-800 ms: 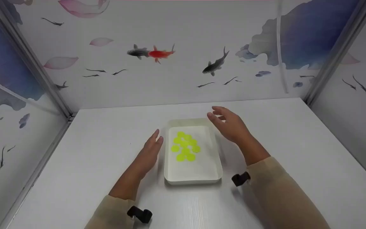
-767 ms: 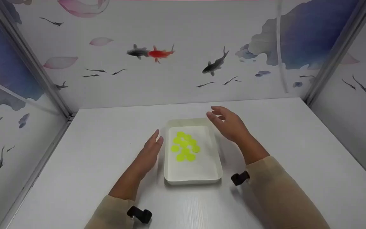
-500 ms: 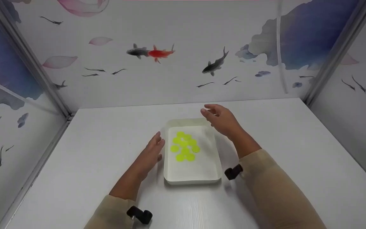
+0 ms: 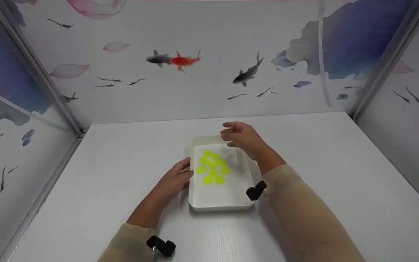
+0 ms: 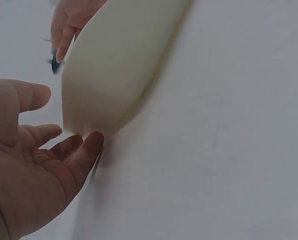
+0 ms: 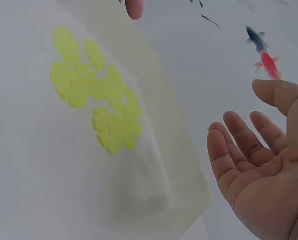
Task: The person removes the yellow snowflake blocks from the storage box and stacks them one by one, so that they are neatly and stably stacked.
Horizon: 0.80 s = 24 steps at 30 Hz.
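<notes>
A white rectangular tray (image 4: 222,196) sits mid-table in the head view, with a cluster of flat yellow notched discs (image 4: 213,169) inside, towards its left side. My left hand (image 4: 173,182) is at the tray's left wall, fingertips at the rim. In the left wrist view its fingertips (image 5: 93,142) meet or almost meet the tray's outer wall (image 5: 118,60) low down, thumb apart. My right hand (image 4: 244,138) hovers over the tray's far right corner, fingers loosely bent. Nothing is in its grasp in the right wrist view, where the discs (image 6: 91,85) show notched edges.
The white tabletop (image 4: 104,174) surrounds the tray. A wall (image 4: 209,98) printed with fish and petals closes the back, and side panels with metal posts stand left and right. Black wrist cameras (image 4: 256,190) are strapped at both sleeves.
My right hand has moved left, from beside the tray to over its far right corner. My left hand has shifted slightly right, up to the tray's left wall. The tray and discs look unmoved.
</notes>
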Tool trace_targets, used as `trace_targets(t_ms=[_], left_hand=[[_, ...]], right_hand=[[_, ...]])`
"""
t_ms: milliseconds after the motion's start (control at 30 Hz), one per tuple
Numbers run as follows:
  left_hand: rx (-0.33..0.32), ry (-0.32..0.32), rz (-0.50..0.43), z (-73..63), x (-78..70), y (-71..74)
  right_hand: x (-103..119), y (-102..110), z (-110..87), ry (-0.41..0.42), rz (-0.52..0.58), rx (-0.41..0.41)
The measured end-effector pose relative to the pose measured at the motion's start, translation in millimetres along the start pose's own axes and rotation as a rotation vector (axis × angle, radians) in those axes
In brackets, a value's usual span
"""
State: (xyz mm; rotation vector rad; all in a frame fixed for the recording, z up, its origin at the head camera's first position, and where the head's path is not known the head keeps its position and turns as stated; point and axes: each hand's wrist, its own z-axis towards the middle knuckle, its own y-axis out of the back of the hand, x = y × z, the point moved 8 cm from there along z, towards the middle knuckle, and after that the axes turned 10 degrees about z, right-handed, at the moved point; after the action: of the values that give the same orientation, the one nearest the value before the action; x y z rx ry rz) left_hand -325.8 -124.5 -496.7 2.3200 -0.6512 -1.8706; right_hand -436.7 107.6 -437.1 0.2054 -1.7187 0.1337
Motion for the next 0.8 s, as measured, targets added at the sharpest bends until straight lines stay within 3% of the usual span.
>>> trace_targets(t_ms=[167,800], left_hand=[[-0.011,0.039,-0.01,-0.1,2.6,0.7],[-0.058,0.096,0.099,1.0,7.0,5.9]], right_hand=[[-6,-5,6.1,-0.028,0.039,0.026],[-36,-20,24.8,-0.127,-0.053,0.025]])
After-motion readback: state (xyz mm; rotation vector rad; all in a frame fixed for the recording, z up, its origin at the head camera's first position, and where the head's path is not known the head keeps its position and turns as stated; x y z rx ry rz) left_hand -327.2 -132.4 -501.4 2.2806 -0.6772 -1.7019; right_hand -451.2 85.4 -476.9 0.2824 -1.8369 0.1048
